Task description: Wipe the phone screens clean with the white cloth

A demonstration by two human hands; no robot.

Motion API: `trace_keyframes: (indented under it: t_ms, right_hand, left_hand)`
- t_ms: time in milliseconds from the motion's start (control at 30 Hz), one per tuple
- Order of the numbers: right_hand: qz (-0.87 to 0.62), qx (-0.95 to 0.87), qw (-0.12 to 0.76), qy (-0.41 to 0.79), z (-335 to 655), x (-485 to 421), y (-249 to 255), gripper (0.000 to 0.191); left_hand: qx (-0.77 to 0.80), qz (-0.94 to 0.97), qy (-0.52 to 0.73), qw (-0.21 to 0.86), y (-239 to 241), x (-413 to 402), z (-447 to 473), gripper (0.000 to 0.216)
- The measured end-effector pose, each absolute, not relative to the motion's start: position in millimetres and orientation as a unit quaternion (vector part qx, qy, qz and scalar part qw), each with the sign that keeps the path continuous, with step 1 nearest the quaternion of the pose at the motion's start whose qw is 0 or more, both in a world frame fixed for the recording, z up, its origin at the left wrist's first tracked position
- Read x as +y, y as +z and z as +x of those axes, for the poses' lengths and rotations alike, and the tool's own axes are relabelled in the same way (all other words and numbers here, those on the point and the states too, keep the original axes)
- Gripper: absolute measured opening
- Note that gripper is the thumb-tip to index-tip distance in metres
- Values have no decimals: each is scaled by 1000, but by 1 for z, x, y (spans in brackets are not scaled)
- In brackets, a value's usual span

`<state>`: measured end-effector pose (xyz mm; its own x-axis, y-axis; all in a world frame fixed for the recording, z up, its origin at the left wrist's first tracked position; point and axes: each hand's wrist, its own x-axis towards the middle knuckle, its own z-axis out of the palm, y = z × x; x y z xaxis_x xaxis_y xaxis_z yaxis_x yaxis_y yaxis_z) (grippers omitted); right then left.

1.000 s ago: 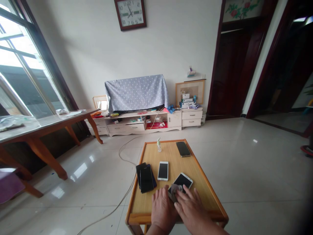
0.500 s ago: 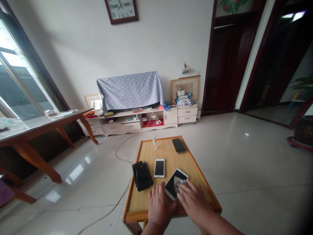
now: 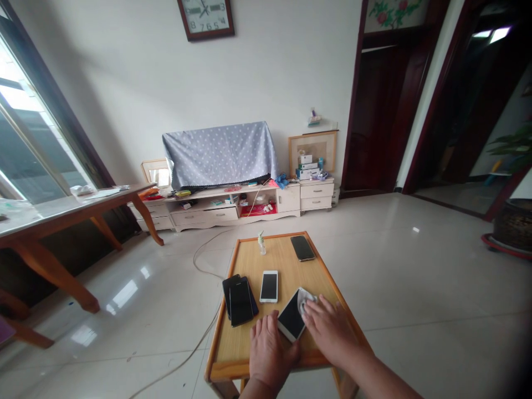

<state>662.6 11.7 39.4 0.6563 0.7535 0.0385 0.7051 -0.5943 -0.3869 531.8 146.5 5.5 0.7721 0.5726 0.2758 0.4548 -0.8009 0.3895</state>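
Observation:
A white smartphone with a dark screen [image 3: 291, 318] lies slanted on the small wooden table [image 3: 280, 257]. My left hand [image 3: 269, 350] steadies it, fingers at its left corner and thumb along the near end. Pressed against the phone's upper right part is a crumpled whitish cloth [image 3: 306, 300], under the fingers of my right hand [image 3: 332, 331]. The right fingers partly cover the cloth. Left of these, a smaller white phone [image 3: 269, 287] lies face up, and beyond it black phones [image 3: 241, 303] overlap in a stack.
A dark phone [image 3: 302, 248] lies at the table's far right corner, and a small pump bottle [image 3: 261, 244] stands at the far edge. A cable [image 3: 195, 346] runs over the floor on the left. Farther off are a low white cabinet [image 3: 199, 217] and a larger table [image 3: 83, 221].
My right hand has slid the cloth from the middle of the screen towards its upper right end. My left hand stays at the phone's near left corner.

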Motion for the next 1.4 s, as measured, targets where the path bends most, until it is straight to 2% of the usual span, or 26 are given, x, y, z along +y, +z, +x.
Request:
trace_keyframes:
  t_ms: [133, 300, 400, 567, 667, 833, 933, 1067, 1200, 1400]
  right_hand:
    - [-899, -398, 173, 54, 667, 17, 40, 53]
    - [-816, -518, 233, 104, 613, 28, 29, 46]
    - [-821, -511, 233, 99, 622, 35, 32, 46]
    - [-900, -390, 192, 36, 681, 42, 34, 48]
    - [-904, -383, 189, 8, 679, 45, 28, 46]
    - [-835, -487, 255, 24, 631, 49, 21, 38]
    - [-830, -477, 291, 7, 630, 47, 22, 34]
    - [-848, -405, 341, -21, 658, 41, 17, 26]
    - [-830, -394, 394, -7, 675, 37, 7, 27]
    - [-883, -290, 360, -79, 708, 11, 2, 33]
  left_hand:
    - [281, 927, 195, 153, 3, 147, 532, 68]
    - [286, 928, 183, 157, -10, 152, 531, 54]
    - [293, 926, 183, 156, -8, 151, 531, 51]
    - [289, 925, 177, 169, 6, 146, 532, 70]
    - [295, 924, 175, 170, 10, 146, 532, 69]
    - [297, 927, 147, 173, 11, 149, 531, 44]
    - [282, 933, 139, 173, 15, 150, 530, 35]
    - [263, 936, 152, 179, 22, 147, 526, 40]
    - [252, 936, 165, 185, 27, 144, 521, 37]
    - [221, 942, 171, 188, 34, 139, 510, 43]
